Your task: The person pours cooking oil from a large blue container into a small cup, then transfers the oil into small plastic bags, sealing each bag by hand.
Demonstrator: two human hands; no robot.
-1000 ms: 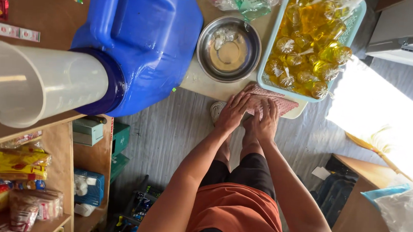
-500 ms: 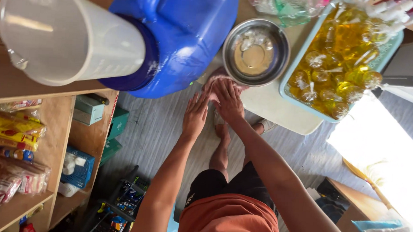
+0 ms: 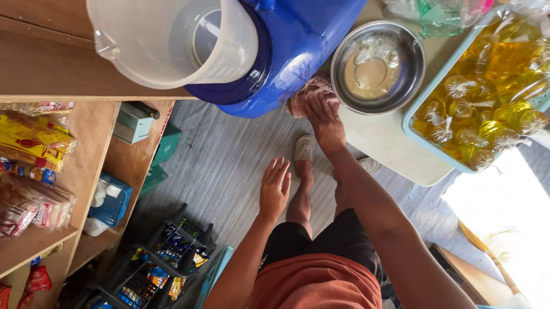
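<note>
I see a glossy blue plastic jug [image 3: 305, 38], a shiny steel bowl [image 3: 378, 67], a rough pinkish cloth [image 3: 308, 94] and matt wooden shelves [image 3: 38, 57].

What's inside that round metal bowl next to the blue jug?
The metal bowl holds a little pale liquid and some clear plastic bags. The bags cover part of the bottom, so anything beneath them stays hidden.

The blue jug [image 3: 292, 44] hides part of the pink cloth [image 3: 308, 94].

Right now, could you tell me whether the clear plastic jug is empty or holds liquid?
Empty: the clear plastic jug shows its bare bottom through the open mouth, with no liquid visible inside.
</note>
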